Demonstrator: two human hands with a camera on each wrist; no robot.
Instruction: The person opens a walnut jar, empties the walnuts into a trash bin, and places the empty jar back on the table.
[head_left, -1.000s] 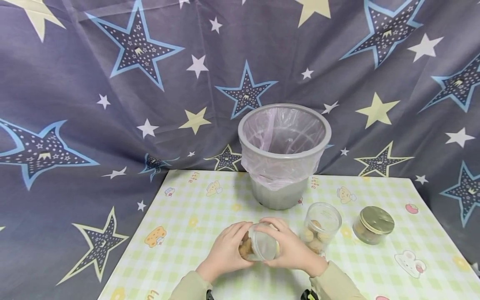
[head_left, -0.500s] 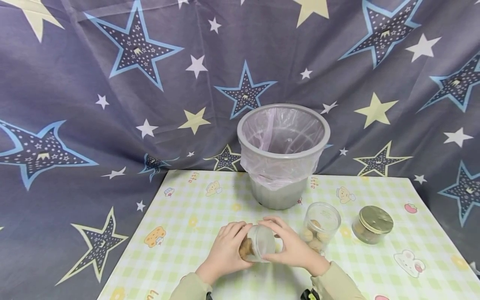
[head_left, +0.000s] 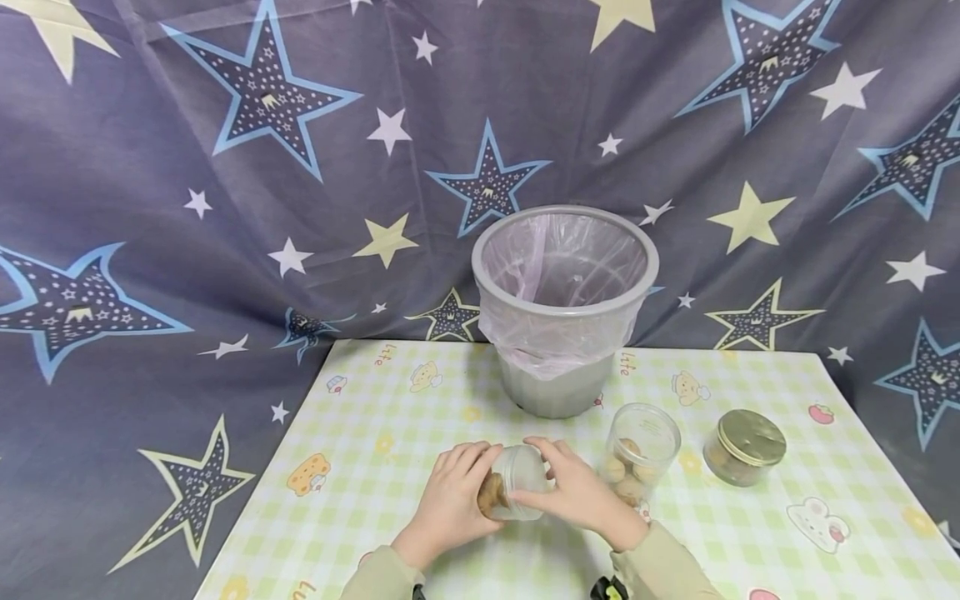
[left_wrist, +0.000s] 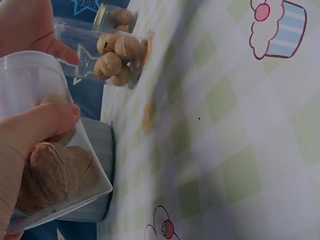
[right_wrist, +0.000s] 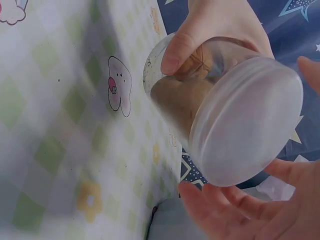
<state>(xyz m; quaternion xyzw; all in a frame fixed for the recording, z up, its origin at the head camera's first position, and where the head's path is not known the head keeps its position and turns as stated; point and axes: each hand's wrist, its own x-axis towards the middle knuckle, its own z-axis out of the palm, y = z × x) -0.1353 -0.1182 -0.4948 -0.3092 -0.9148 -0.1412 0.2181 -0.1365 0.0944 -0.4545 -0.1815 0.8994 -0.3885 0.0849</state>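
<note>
A clear plastic jar (left_wrist: 95, 165) with walnuts (left_wrist: 52, 172) inside is tilted on its side above the table, its frosted white lid (right_wrist: 250, 125) pointing right. My left hand (head_left: 452, 500) grips the jar body, thumb across the near side and fingers over the top. Around the lid end, my right hand (head_left: 581, 498) has its fingers spread, thumb and fingertips right at the rim. In the right wrist view the right thumb stands a little off the lid. The lid sits on the jar.
A second clear jar (head_left: 652, 433) holding walnuts stands just right of my right hand. Farther right is a low jar (head_left: 738, 467) with a gold lid (head_left: 753, 437). A grey bin (head_left: 555, 396) lined with a pink bag stands behind, before a starry curtain (head_left: 360, 158).
My right hand has loosened from around the lid, and its fingers have spread and shifted about the rim. The left hand keeps its grip, with the jar nearly in place.
</note>
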